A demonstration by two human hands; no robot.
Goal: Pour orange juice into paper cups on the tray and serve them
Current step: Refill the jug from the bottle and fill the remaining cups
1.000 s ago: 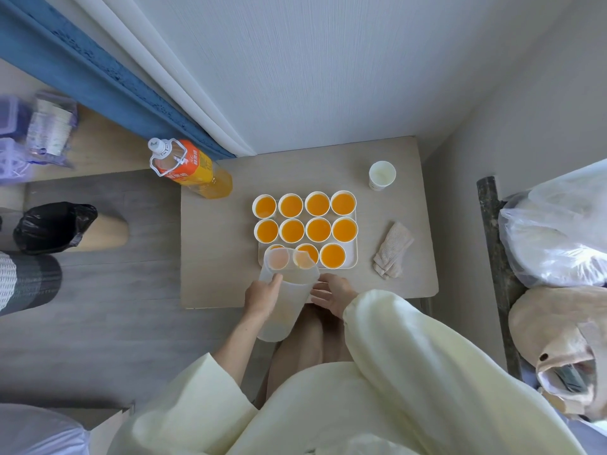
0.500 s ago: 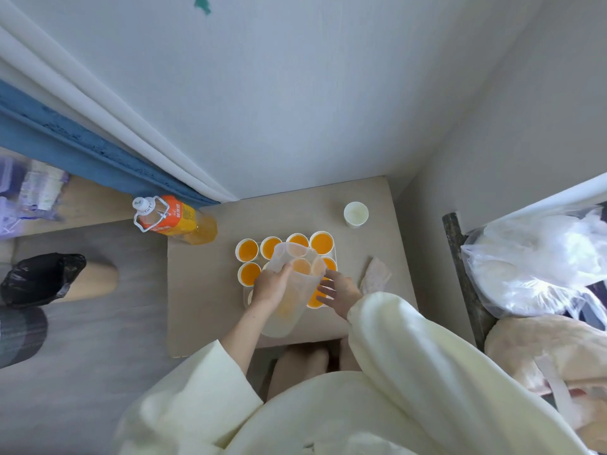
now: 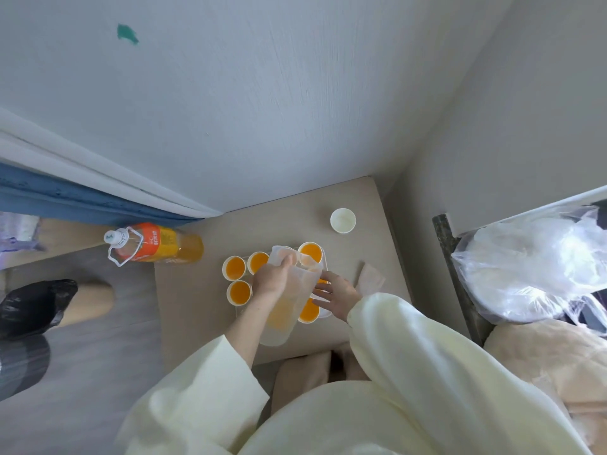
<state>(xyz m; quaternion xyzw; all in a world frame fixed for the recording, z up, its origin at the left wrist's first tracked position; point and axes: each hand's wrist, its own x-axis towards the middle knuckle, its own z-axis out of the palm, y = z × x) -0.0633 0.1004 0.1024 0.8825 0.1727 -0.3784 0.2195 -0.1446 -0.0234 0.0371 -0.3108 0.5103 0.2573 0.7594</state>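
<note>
The orange juice bottle (image 3: 154, 243) sits at the bench's far left corner. Filled paper cups (image 3: 234, 267) stand on the tray (image 3: 325, 264), most of them hidden behind the clear pitcher (image 3: 289, 310) (little juice shows in it). The left hand (image 3: 272, 277) grips the pitcher, tilted over them. The right hand (image 3: 335, 295), fingers spread, is at the tray's right side; whether it touches is unclear. Pouring seems nearly done. Next, probably: set the pitcher down and lift the tray level.

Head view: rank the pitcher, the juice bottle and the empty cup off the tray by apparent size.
1-2. pitcher and juice bottle look alike; the pitcher is held nearer the camera, so unranked.
3. empty cup, clearly smallest.
</note>
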